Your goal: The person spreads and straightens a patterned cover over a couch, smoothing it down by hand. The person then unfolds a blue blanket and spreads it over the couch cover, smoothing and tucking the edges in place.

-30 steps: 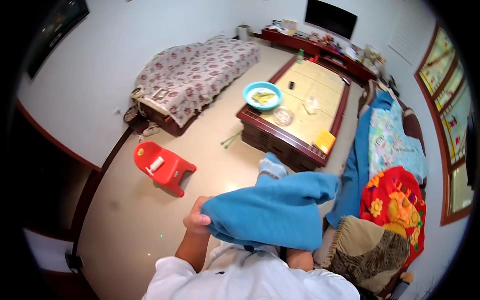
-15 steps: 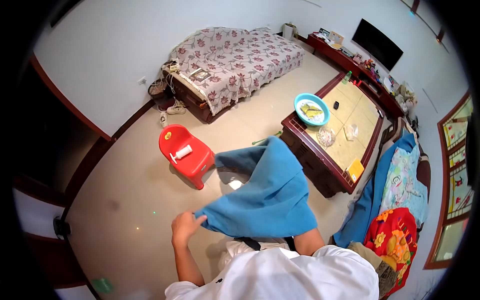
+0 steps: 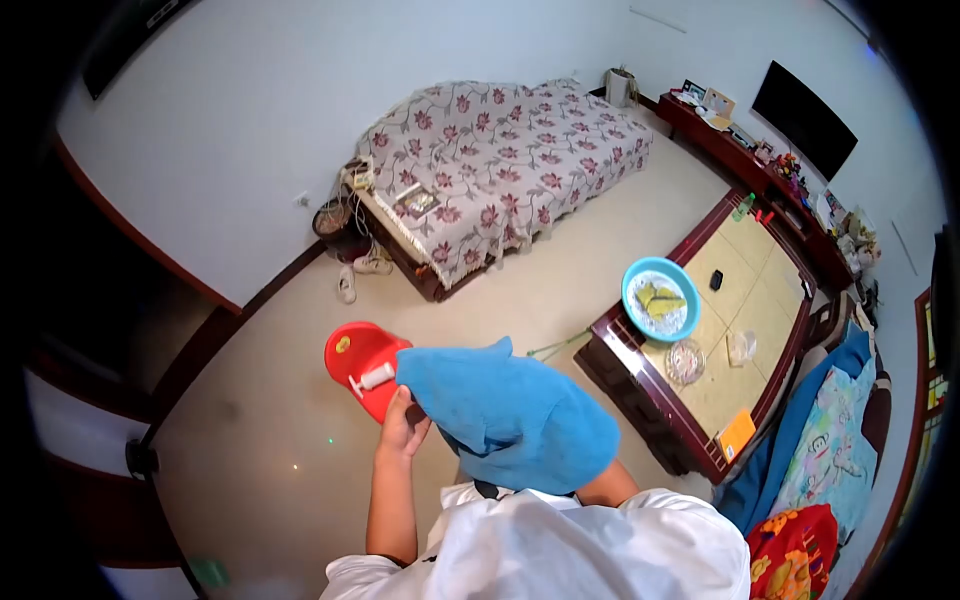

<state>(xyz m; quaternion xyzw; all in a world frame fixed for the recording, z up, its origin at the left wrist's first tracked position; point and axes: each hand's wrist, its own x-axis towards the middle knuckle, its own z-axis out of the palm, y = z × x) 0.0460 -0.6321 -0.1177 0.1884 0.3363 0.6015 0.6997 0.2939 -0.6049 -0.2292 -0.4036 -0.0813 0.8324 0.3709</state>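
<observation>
A blue cloth [image 3: 520, 415] hangs in folds in front of my white shirt. At its left edge my left hand [image 3: 404, 422] grips the fabric, thumb against the cloth. The cloth covers my right hand; only the forearm [image 3: 610, 485] shows below its right side. Just beyond my left hand is a red plastic chair [image 3: 352, 345], partly hidden by the cloth, with a white pump-like object [image 3: 377, 376] on its seat.
A low table [image 3: 725, 370] bears a blue basin [image 3: 684, 332], a glass dish [image 3: 685, 362] and a yellow packet [image 3: 736, 434]. A flower-patterned cover [image 3: 530, 150] drapes a long seat. Bedding [image 3: 820, 440] lies at the right, shoes [image 3: 372, 264] by the wall.
The blue cloth has been swung and bunched closer, its far part drawn in and now overlapping the red chair. My left hand has closed on its edge. The view has turned to the left.
</observation>
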